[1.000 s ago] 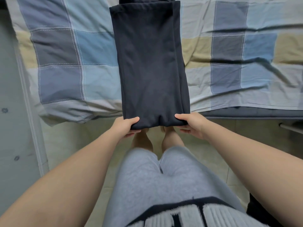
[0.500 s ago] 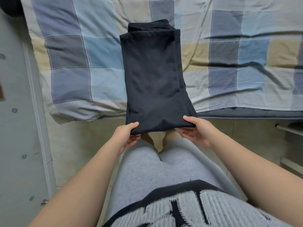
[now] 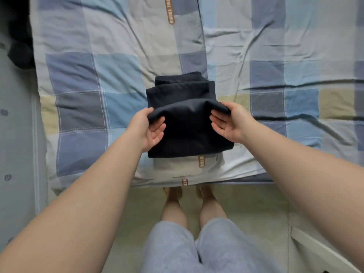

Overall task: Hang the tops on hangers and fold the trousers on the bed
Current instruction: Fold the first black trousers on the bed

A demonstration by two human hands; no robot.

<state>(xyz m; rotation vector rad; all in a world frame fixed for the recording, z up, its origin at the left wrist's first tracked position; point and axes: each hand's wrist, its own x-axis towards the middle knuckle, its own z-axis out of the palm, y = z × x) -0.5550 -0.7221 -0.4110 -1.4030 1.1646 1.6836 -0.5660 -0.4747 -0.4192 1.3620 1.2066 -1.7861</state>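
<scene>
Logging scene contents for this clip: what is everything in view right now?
trousers: one pair, black, folded on the bedcover, top flap raised
bedcover: one, blue, grey and cream checks, across most of the view
dark object: one, black, top left corner; kind unclear
panel: one, grey, left edge
floor: pale, below the bedcover's near edge
ledge: one, white, bottom right corner
shorts: one pair, grey, worn
legs: two, bare, standing on the floor
left hand: one, pinching the flap's left corner
right hand: one, pinching the flap's right corner
</scene>
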